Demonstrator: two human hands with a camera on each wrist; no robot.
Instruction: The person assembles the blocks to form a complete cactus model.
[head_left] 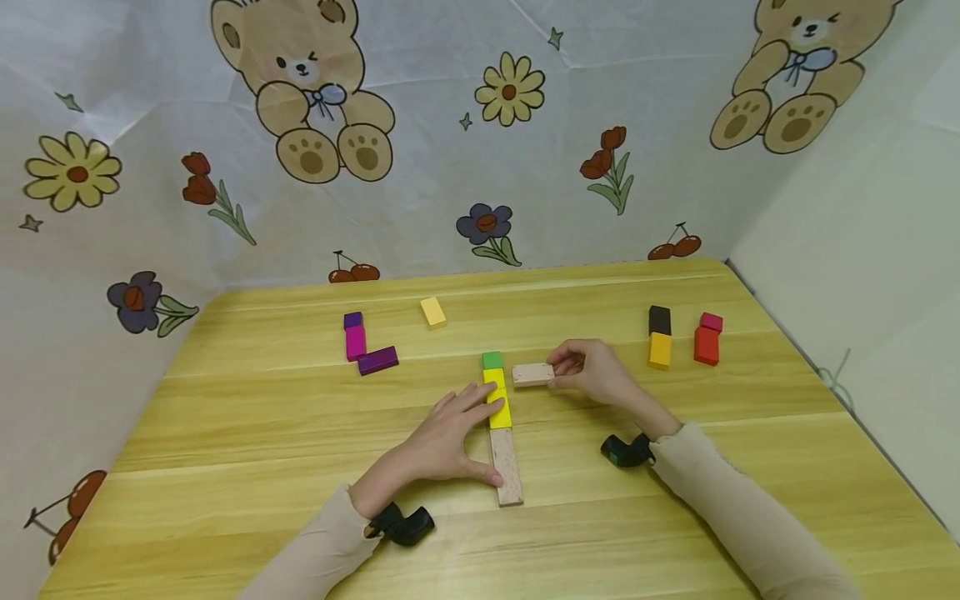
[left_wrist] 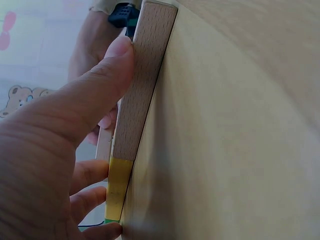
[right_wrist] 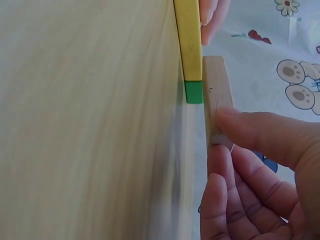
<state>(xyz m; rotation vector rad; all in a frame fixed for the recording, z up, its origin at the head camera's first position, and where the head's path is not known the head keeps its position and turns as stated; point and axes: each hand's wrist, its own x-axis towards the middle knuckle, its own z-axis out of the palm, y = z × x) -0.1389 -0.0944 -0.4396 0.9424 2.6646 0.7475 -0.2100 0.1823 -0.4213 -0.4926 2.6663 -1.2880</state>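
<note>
A straight row of blocks lies mid-table: a green block [head_left: 492, 360] at the far end, yellow blocks [head_left: 498, 412] behind it, and a long plain wooden block [head_left: 506, 479] nearest me. My left hand [head_left: 442, 437] is spread over the row from the left, its fingertips touching the yellow part and its thumb resting on the long wooden block, as the left wrist view also shows. Just right of the green end, my right hand [head_left: 595, 372] pinches a short plain wooden block [head_left: 532, 375] between thumb and fingers. A gap separates that block from the row in the head view.
Purple blocks [head_left: 378, 360] and a magenta block [head_left: 356, 342] lie at the left, with a pale yellow block [head_left: 432, 312] farther back. Toward the right are black [head_left: 660, 320], orange [head_left: 660, 351] and red [head_left: 707, 346] blocks. A patterned cloth [head_left: 420, 150] hangs behind the table.
</note>
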